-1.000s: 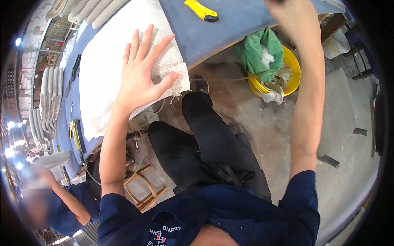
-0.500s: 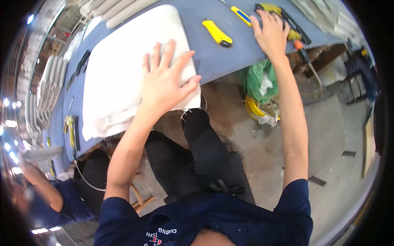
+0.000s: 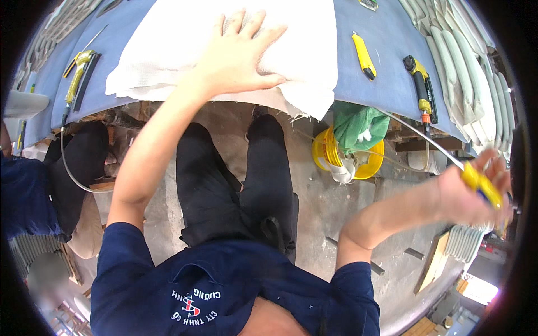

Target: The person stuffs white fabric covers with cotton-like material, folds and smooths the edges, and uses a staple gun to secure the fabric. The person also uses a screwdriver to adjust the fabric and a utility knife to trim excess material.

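Observation:
My left hand (image 3: 235, 64) lies flat with fingers spread on a white fabric piece (image 3: 162, 56), whose frayed edge hangs over the table's near side. Out to the right, my right hand (image 3: 468, 193) is raised off the table and smeared by motion. It grips a screwdriver (image 3: 483, 186) by its yellow and blue handle, the long thin shaft pointing left toward the table edge. A yellow utility knife (image 3: 364, 57) rests on the table to the right of the fabric. Further right lies a yellow and black staple gun (image 3: 419, 84) with an orange hose fitting.
The blue-covered table (image 3: 350, 25) spans the far side. Stacked grey cushions (image 3: 462, 61) stand at its right end. A second staple gun (image 3: 81, 75) lies at left, near a seated co-worker (image 3: 28, 190). Below the table edge is a yellow bucket (image 3: 372, 165) with a green bag (image 3: 358, 126).
My right hand has left the table by the staple gun and swung right and toward me, now holding the screwdriver. My left hand stays on the fabric. The view has turned.

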